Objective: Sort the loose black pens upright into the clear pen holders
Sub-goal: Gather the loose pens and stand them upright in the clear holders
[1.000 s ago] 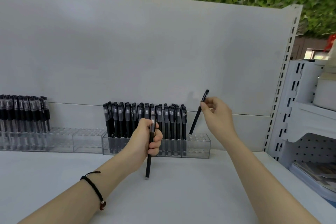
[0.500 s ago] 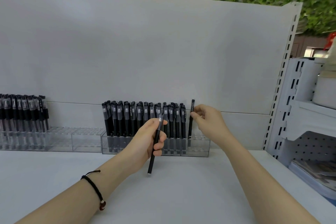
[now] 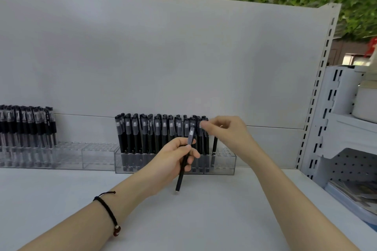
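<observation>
Here, left hand [image 3: 173, 161] grips a pen [image 3: 182, 173] before the packed holder [image 3: 224, 163]; right hand [image 3: 226, 130] blurred, hold unclear.

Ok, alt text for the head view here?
A left hand grips a black pen, tilted tip-down over a white table, before a clear holder nearly full of upright pens. The right hand is at the caps by the row's right end; its grip is blurred. More holders stand further left.
</observation>
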### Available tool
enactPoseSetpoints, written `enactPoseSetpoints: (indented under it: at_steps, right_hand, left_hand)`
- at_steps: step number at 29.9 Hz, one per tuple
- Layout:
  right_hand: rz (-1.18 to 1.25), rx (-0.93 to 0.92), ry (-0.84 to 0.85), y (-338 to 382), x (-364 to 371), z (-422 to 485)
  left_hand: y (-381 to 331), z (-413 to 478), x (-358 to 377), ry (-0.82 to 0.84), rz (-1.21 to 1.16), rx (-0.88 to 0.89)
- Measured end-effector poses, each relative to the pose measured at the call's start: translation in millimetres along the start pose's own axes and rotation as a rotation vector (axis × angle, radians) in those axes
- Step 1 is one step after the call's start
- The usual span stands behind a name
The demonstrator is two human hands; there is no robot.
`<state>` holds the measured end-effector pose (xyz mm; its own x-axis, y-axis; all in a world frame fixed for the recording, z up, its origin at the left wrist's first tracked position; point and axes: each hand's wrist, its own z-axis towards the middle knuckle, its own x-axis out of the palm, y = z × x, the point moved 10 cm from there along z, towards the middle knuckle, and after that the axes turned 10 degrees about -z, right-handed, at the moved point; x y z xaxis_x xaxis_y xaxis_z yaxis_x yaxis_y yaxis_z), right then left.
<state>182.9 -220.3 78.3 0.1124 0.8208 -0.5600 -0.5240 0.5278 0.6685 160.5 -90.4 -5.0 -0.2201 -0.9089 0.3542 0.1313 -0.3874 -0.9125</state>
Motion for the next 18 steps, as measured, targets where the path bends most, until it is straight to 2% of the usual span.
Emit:
enactPoseSetpoints:
  at_steps: [2,5,7,9,12,13,15,18]
  right_hand:
    - [0.014,-0.025,0.111,7,17,-2]
    - [0.142,0.037,0.133,2,24,-2]
    - [0.230,0.087,0.143,-2,23,-2]
    - [0.329,0.116,0.058,-5,7,2]
    - [0.432,0.104,-0.228,-14,-36,7]
    - [0.426,0.086,-0.321,-16,-50,6]
    - [0.357,0.060,-0.440,-21,-66,5]
    - [0.250,0.049,-0.434,-24,-63,8]
  left_hand:
    - [2,-2,4,0.048,0.032,0.004]
    - [1,-3,5,0.060,0.084,0.017]
    - [-2,-3,1,0.021,0.212,0.039]
    - [-7,-6,-4,-0.036,0.478,0.099]
    - [-16,-14,3,-0.042,1.243,0.261]
    - [-17,-16,7,-0.043,1.411,0.316]
    - [-21,-17,10,-0.055,1.519,0.373]
    - [-21,-16,12,-0.058,1.585,0.389]
